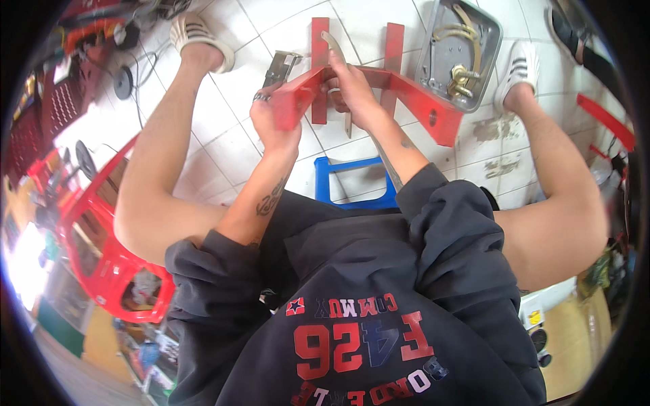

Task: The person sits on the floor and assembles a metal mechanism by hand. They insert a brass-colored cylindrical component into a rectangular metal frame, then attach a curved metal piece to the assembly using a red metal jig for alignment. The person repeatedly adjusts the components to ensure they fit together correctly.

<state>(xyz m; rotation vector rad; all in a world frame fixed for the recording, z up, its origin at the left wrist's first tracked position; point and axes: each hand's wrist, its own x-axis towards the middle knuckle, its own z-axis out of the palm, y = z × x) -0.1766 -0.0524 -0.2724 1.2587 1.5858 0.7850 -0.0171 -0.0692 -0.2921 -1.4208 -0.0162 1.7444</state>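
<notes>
Between my feet stands a red metal frame (369,76) with two splayed arms and two flat bars on the floor. My right hand (353,93) reaches over its middle, closed round a curved, dull-gold metal strip (333,44); the strip's lower end shows beneath the hand. At the frame's left arm, my left hand (273,130) is closed, a ring on one finger. Its fingers meet the dark lower end of a silver metal bracket (282,68). The red arm covers part of this hand, so its exact grip is partly hidden.
A grey metal tray (425,64) at the far right holds curved gold strips and bolt-like metal parts. A blue plastic stool (323,181) sits just before me. To the left is a red plastic chair (112,281). Another person's dark shoe (563,32) shows at far right.
</notes>
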